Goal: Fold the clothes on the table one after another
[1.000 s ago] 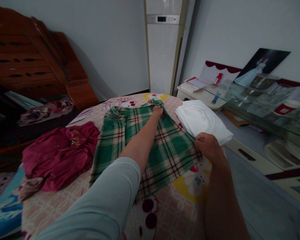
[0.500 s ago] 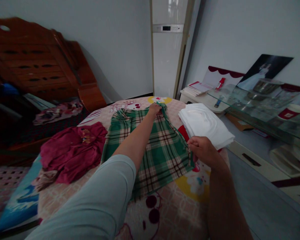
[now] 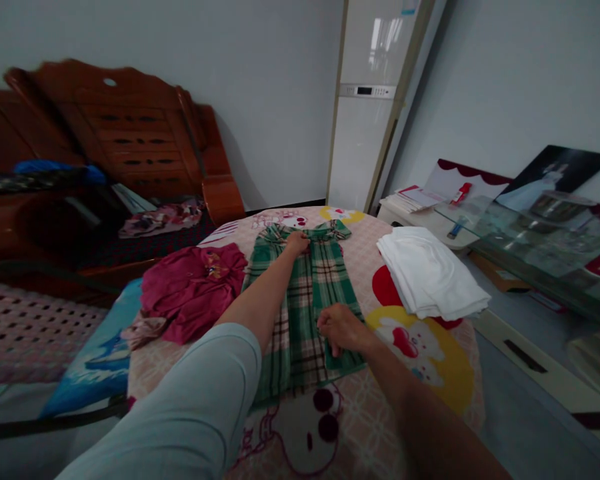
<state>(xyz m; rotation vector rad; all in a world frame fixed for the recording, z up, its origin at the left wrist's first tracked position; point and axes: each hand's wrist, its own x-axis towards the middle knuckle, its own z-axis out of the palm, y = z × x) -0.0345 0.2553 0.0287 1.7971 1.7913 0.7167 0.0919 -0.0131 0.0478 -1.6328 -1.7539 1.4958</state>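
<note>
Green plaid cloth garment (image 3: 304, 300) spread on a pink, cartoon-patterned tablecloth (image 3: 365, 420).
Left hand (image 3: 297, 244) pinches the garment's far edge; right hand (image 3: 341, 327), curled, grips its inward-folded right side, nearer the wearer.

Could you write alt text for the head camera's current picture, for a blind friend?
A person's left hand touches the top of a green plaid garment on a patterned pink cloth, the right hand its lower right part. Crumpled magenta clothing lies to the left, folded white fabric to the right.
</note>
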